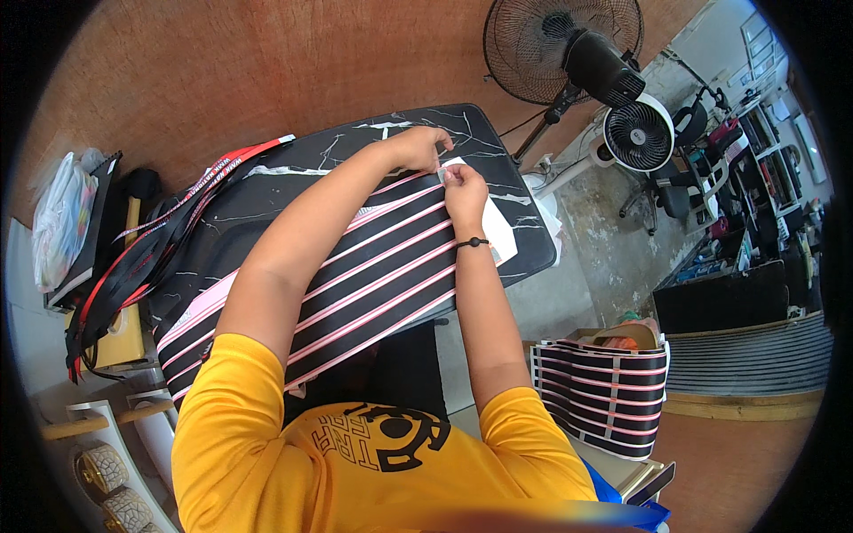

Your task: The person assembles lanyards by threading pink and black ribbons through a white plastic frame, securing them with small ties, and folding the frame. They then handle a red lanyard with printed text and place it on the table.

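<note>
A long sheet [382,258] with black bands and pink-white stripes lies slantwise across a black marbled table [480,133]. My left hand [422,148] reaches over to the sheet's far right end, its fingers curled down; what they hold, if anything, is hidden. Right beside it, my right hand [466,191] pinches a small pale piece [444,176] at the sheet's end. White paper [499,229] shows under and beside my right wrist, which wears a dark band.
Red and black printed straps [191,200] hang over the table's left side. A black fan [564,44] and a white fan [638,133] stand beyond the right corner. Another striped sheet [604,400] drapes over a box at lower right. A plastic bag [64,222] sits far left.
</note>
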Motion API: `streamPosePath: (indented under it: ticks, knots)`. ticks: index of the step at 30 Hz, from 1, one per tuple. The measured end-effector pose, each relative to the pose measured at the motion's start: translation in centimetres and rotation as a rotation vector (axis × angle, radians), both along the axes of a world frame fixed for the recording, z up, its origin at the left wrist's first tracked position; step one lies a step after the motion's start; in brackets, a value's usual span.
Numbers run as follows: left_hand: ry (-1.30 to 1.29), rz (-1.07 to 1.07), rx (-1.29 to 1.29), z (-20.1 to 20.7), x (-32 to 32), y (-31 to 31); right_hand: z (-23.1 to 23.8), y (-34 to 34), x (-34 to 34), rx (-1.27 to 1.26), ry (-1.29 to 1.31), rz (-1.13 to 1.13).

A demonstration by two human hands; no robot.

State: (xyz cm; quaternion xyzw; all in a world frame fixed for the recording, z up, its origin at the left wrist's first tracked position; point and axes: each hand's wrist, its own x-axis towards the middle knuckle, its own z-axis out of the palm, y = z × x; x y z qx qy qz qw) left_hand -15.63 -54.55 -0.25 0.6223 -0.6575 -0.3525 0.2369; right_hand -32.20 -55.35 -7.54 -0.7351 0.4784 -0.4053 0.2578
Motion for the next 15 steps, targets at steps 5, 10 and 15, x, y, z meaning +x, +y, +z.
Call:
streamPosePath:
  ticks: [5,10,15]
  knots:
    - [-0.138,-0.125,-0.106,0.8,-0.4,0.6,0.6,0.3,0.2,-0.001,0.163,-0.028]
    - [-0.342,-0.252,-0.313,0.6,-1.2,1.9,0.5,0.4,0.6,0.027,0.269,-0.042]
    - [-0.288,-0.249,-0.270,0.6,-0.6,2.4,0.4,0.2,0.4,0.065,0.244,-0.002]
